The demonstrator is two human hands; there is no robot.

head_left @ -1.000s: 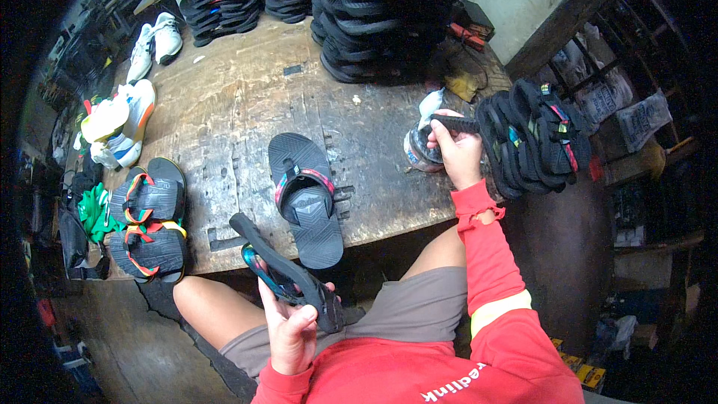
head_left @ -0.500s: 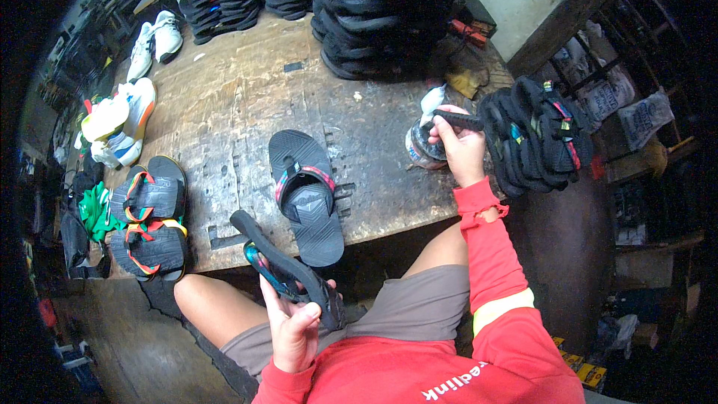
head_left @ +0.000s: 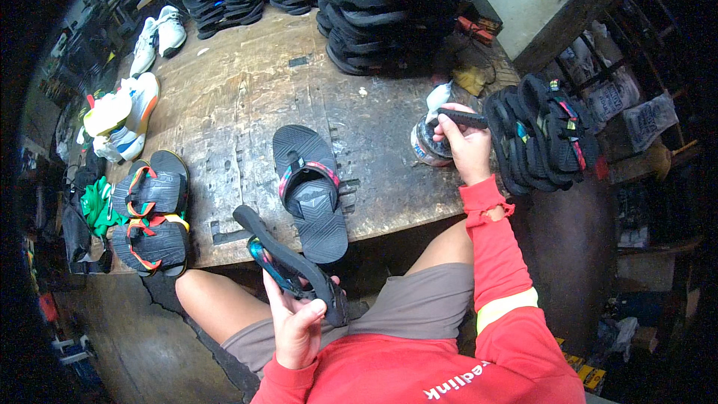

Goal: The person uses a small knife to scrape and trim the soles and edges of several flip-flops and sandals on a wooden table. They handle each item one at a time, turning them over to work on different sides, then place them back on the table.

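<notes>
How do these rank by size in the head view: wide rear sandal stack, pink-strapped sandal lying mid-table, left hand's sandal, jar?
Largest first:
1. Wide sandal stack
2. Pink-strapped sandal and held sandal: unsure, since the held one looks nearer the camera
3. Jar

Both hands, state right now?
Left hand: closed, holding a black flip-flop.
Right hand: closed, holding a narrow black piece; exactly what it is, can't tell.

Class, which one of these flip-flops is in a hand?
The teal-strapped black flip-flop: the left hand grips it, whereas the pink-strapped one and red-and-yellow-strapped pair lie on the wooden tabletop.
</notes>
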